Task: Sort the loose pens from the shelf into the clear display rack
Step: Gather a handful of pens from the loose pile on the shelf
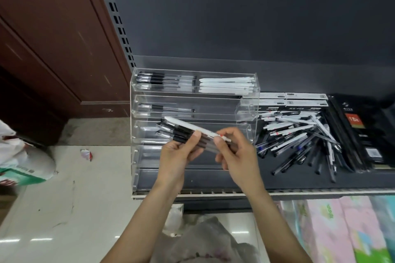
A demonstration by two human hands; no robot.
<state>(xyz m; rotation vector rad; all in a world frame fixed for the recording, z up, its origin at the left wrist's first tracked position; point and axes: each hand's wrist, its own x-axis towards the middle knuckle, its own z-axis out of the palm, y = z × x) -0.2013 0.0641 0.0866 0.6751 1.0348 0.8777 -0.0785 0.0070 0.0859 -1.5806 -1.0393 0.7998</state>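
A clear tiered display rack (139, 117) stands on the dark shelf. Its top tier holds black-grip pens (162, 80) on the left and white pens (226, 85) on the right; the second tier holds a couple of black-grip pens (166, 108). In front of the rack, my left hand (179, 156) grips a bundle of pens (181, 130), black ones and a white one. My right hand (237, 153) pinches the bundle's right end. A pile of loose pens (299, 141) lies on the shelf right of the rack.
Flat black and white boxes (295, 100) lie behind the pile, and dark packaged items (363, 134) sit at the far right. The shelf's front edge (320, 192) runs below my wrists. Bags and packets lie on the floor below and to the left.
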